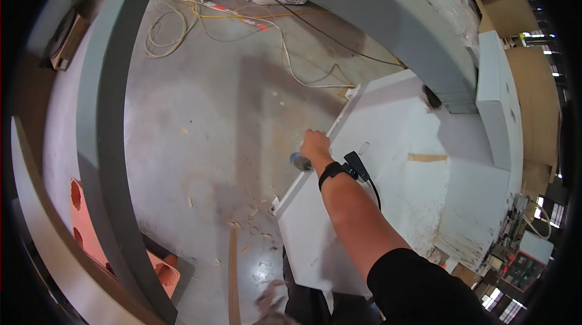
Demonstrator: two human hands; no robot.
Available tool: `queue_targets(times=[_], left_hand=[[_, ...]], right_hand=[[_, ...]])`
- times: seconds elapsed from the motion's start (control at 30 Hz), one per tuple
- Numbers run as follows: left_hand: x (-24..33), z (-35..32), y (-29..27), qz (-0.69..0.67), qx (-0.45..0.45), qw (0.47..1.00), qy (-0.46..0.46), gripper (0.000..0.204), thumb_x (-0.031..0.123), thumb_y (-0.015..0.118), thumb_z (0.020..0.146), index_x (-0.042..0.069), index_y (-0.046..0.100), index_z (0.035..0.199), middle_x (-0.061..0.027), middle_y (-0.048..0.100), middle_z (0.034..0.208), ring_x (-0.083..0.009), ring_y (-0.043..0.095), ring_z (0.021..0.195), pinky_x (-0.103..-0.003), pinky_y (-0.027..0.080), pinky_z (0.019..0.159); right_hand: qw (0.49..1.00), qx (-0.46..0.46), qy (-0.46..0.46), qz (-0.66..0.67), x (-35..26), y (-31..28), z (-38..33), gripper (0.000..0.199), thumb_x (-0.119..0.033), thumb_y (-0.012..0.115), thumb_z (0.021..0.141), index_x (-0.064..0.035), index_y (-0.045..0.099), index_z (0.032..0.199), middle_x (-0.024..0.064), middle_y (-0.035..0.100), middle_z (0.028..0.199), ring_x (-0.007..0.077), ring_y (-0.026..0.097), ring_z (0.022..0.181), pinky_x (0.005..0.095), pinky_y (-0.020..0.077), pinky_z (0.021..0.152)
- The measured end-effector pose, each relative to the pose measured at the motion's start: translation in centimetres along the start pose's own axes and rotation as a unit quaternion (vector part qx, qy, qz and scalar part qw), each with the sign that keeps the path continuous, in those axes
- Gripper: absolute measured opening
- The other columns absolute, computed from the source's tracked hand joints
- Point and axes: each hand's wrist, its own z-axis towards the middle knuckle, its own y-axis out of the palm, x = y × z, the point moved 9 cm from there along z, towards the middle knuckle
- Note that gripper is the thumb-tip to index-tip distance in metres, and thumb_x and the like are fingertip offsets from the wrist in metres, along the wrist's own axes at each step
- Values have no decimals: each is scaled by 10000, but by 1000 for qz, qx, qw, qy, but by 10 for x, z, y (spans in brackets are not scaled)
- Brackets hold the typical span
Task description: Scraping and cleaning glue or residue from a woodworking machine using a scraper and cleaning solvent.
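A dusty concrete workshop floor [212,131], strewn with wood chips and cables, lies under a pale grey panel [394,167]. Head view: the right hand [315,146] is closed on the panel's left edge, over a small blue-tipped tool [299,161]. Edge work seems underway; steady pressure comes next. No left hand shows.

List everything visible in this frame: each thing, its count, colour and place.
White panel: one, white, lower right, right hand at its left edge.
Curved grey frame: one, grey, arching left and top.
Cables: several, yellow and white, floor at top.
Wood chips: many, tan, on concrete floor.
Orange piece with holes: one, lower left.
Wrist strap: one, black.
Right hand: one, on the panel edge, grip unclear.
Left hand: not visible.
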Motion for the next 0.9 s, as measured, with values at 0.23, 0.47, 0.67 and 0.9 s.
queue_targets(times=[0.23,0.47,0.67,0.9], left_hand=[[-9,26,34,0,-10,1000,-22,223,227,607,860,40,563,974,-83,554,881,-227,531,740,-326,463,652],[-11,37,47,8,-8,999,-38,173,196,605,856,48,553,929,-71,532,848,-210,506,709,-307,445,623],[-8,25,26,7,10,999,-48,134,169,604,854,55,545,891,-61,513,819,-196,484,682,-291,430,599],[-16,-38,-26,0,50,996,-71,101,137,603,851,63,535,846,-48,492,786,-179,459,651,-273,412,570]], right_hand=[[991,-7,51,-125,66,100,43,182,-205,569,883,-134,669,1017,99,708,1016,271,680,980,386,526,813],[988,47,1,-144,61,113,57,149,-164,534,890,-134,667,950,95,710,884,261,701,884,379,540,739],[970,121,-84,-195,20,71,45,132,-155,582,823,-129,711,833,85,712,841,250,693,821,364,517,729],[966,114,-169,-162,-47,-82,-55,81,-128,634,725,-93,688,773,120,693,789,261,689,818,370,525,671]])
